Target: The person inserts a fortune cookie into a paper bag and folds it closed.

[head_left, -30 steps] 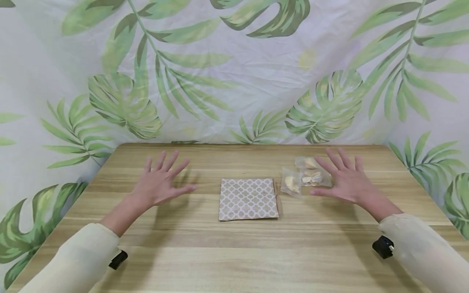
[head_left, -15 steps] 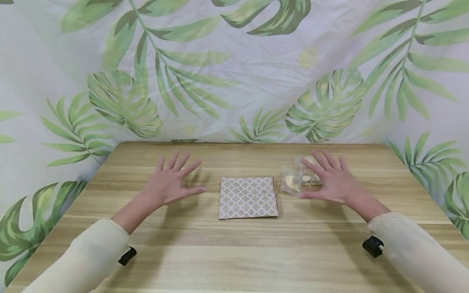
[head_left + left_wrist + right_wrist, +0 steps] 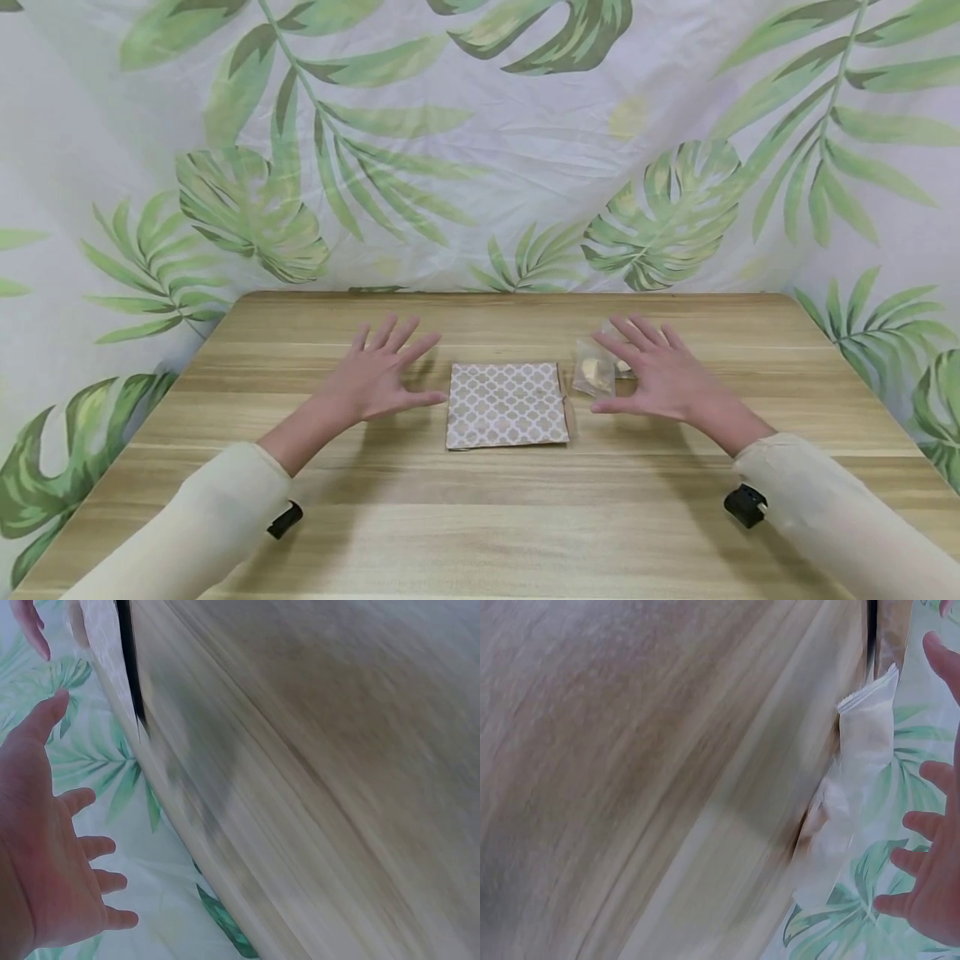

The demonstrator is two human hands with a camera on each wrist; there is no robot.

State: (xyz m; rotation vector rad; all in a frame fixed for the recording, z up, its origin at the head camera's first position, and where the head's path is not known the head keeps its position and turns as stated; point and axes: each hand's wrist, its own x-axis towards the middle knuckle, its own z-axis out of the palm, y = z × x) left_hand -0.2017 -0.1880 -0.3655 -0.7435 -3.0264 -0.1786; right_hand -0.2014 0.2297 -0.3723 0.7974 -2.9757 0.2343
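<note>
A flat, squarish piece (image 3: pixel 507 404) with a beige-and-white quatrefoil pattern lies on the table; its exact kind is unclear. My left hand (image 3: pixel 375 383) hovers just left of it, fingers straight and spread, holding nothing. On the other side my right hand (image 3: pixel 660 379) is spread in the same way above the table, also holding nothing. Beside and partly beneath it in the head view are small clear packets (image 3: pixel 594 368) with pale pieces inside. The right hand hides part of them. In the right wrist view a packet (image 3: pixel 866 735) stands out close to the fingers.
The wooden table (image 3: pixel 480 533) ends at a back edge against a hanging cloth (image 3: pixel 420 200) printed with green leaves. A black wrist camera (image 3: pixel 285 520) sits under the left sleeve, another (image 3: pixel 746 506) under the right one.
Both hands have moved inward toward the patterned piece, the left to the right and the right to the left. The right hand now covers more of the packets. The objects have stayed in place.
</note>
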